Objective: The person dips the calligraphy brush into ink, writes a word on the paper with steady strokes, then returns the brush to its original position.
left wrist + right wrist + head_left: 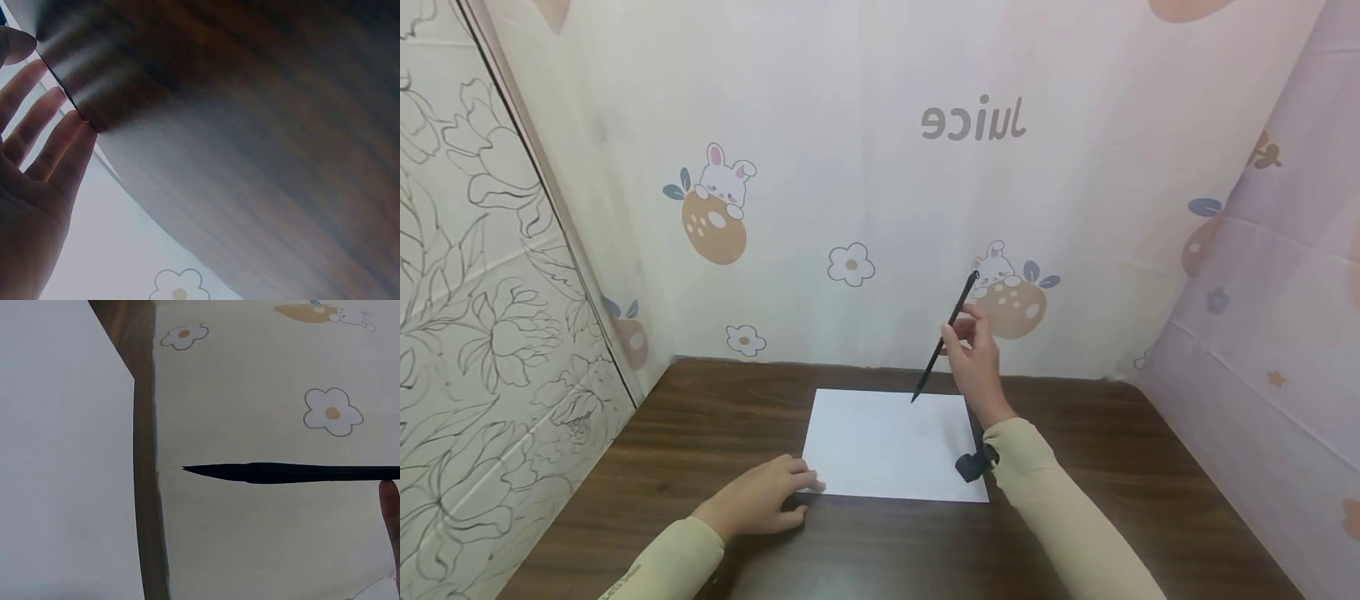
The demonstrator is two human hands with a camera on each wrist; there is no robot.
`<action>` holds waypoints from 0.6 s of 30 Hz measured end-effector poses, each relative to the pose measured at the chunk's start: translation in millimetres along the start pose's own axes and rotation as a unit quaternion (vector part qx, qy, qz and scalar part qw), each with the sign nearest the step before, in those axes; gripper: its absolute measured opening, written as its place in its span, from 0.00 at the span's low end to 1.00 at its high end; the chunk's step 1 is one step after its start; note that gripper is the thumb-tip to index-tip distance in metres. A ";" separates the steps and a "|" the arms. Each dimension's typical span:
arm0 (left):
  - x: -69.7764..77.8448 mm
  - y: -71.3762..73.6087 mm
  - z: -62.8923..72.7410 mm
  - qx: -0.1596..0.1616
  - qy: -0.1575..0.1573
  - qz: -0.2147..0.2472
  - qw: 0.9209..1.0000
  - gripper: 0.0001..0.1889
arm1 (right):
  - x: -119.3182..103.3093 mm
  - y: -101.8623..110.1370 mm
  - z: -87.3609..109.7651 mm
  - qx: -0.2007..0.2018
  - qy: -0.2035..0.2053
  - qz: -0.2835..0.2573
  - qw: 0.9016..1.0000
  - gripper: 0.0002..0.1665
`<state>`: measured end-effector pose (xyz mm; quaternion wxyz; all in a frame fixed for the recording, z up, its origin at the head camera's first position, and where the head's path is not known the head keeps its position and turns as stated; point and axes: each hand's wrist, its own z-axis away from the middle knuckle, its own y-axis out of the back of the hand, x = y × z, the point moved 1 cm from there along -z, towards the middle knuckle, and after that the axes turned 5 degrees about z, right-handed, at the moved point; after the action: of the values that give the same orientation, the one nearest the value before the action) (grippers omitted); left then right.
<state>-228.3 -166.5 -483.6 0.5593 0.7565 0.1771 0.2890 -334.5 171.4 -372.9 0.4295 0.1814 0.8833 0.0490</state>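
A dark writing brush [929, 369] slants in my right hand [976, 354], pinched between thumb and fingers partway up the handle. Its pointed tip hangs over the far right part of a blank white sheet of paper [887, 450]. The right wrist view shows the brush [275, 473] side-on, with a tapered dark tip and one fingertip [389, 494] against the handle. My left hand [767, 496] rests palm down at the paper's near left corner, fingertips on its edge. In the left wrist view that hand [37, 162] has its fingers extended and spread against the tabletop.
The dark wooden table [722, 417] runs back to a printed curtain [850, 167] with rabbits, flowers and mirrored lettering. Floral panelling [497, 317] stands at the left and a lilac curtain [1277, 275] at the right. A black device [973, 465] is strapped to the right wrist.
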 end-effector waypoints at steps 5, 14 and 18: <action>-2.2 -1.4 -0.2 -0.002 0.002 -0.002 1.000 0.16 | 1.4 -20.9 3.1 -0.012 -0.009 -0.011 1.000 0.26; -2.6 -0.9 -0.9 -0.014 0.010 0.006 1.000 0.17 | 2.4 -55.5 9.3 -0.034 -0.017 -0.020 0.999 0.24; -1.7 -0.2 -0.4 -0.014 0.015 0.006 1.000 0.16 | 2.3 -70.2 12.5 -0.044 -0.012 -0.028 0.999 0.24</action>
<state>-229.9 -167.2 -484.1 0.5653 0.7452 0.1765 0.3064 -345.6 106.2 -399.5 0.4488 0.1383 0.8798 0.0737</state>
